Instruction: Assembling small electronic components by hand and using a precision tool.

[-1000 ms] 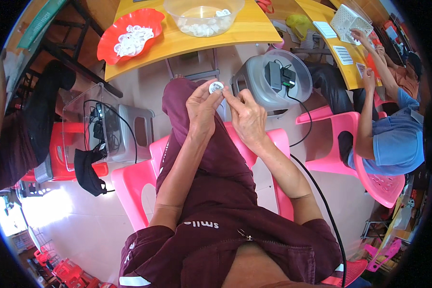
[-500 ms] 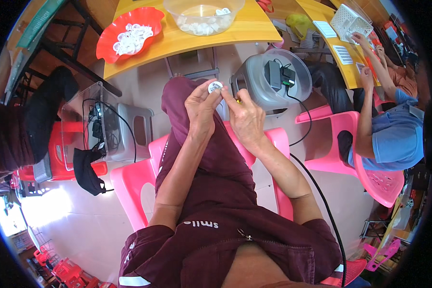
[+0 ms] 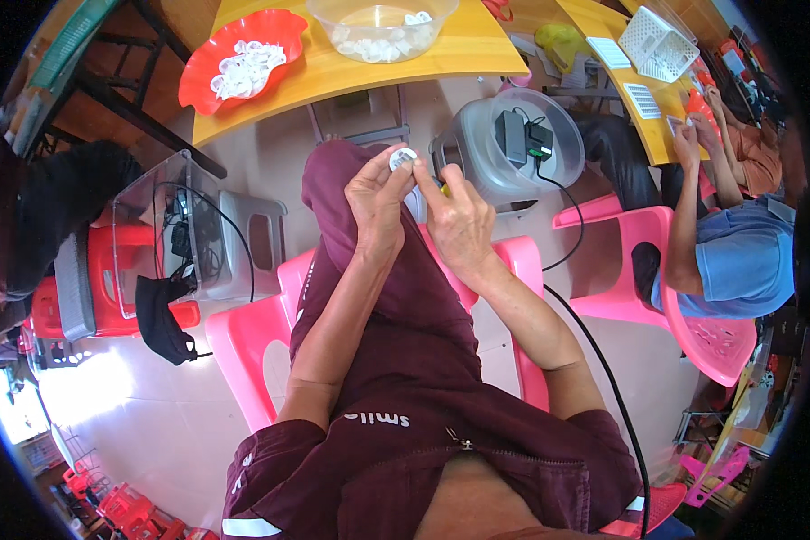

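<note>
Above my lap, my left hand (image 3: 375, 200) pinches a small round white piece (image 3: 402, 158) with grey markings on its face. My right hand (image 3: 462, 220) is closed just to the right of it, fingers curled. Between those fingers shows a bit of a small yellow object (image 3: 445, 189); its kind is mostly hidden by the hand. A narrow gap separates the right fingertips from the round piece. Beyond both hands, on the yellow table (image 3: 351, 79), lie many small white pieces (image 3: 247, 70) in a red scalloped dish (image 3: 198, 74).
A clear bowl (image 3: 382, 52) with more white pieces stands beside the dish. Right of my knees, a plastic tub (image 3: 562, 153) holding black adapters and cables rests on a grey stool (image 3: 463, 135). A person in blue (image 3: 738, 256) sits at right; another sits at left.
My right hand has drawn slightly back from the round piece, which stays in my left fingers. At right, the co-worker's hands have come together; at left, the other person has shifted.
</note>
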Tool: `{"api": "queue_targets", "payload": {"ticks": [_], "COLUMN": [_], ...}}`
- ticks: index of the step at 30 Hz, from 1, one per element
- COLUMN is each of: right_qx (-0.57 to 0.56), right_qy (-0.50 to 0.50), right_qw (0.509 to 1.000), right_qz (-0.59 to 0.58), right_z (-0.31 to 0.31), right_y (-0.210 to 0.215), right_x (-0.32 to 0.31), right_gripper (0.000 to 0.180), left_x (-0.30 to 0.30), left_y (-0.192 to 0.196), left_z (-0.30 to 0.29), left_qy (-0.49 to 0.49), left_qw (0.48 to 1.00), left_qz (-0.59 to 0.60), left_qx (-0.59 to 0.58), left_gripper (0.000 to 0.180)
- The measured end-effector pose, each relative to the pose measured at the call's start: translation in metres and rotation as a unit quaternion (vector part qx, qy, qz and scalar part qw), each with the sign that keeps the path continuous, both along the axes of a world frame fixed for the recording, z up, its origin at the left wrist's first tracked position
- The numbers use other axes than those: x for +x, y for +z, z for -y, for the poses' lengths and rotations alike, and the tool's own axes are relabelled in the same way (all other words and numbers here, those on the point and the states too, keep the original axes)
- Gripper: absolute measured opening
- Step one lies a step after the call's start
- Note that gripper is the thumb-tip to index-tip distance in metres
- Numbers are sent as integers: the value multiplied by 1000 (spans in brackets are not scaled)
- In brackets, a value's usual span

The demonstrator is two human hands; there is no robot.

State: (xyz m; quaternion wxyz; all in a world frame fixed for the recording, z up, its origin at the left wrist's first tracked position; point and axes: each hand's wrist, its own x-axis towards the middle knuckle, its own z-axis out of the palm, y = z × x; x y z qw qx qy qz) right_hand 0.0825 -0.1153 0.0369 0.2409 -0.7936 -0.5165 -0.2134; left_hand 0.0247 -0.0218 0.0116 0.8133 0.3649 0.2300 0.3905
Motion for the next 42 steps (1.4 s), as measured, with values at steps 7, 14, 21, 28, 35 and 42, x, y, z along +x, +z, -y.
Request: {"api": "queue_targets", "payload": {"ticks": [7,14,21,28,35,42], "right_qx": [8,-5,-12,3,-10,-31], "right_qy": [0,-17,-21,-7,-5,-8], "right_qw": [1000,999,1000,1000,999,999], "right_qz": [23,48,9,-26,-31,-22], "right_z": [-1,-1,0,6,7,3], "right_y": [0,-2,7,12,10,8], "right_x": [0,2,6,11,9,9], "right_gripper": [37,37,34,34,31,29], "left_x": [1,4,-1,-5,-4,-2], "left_y": [1,0,-1,-4,-8,-3], "left_z": [2,7,-5,-14,-12,-8], "left_qy": [13,15,-46,-92,-105,-78], "left_qw": [1000,999,998,988,984,994], "left_qz": [-1,-15,5,20,26,11], "left_qx": [28,42,-41,-121,-142,-82], "left_gripper": [24,26,27,31,29,27]}}
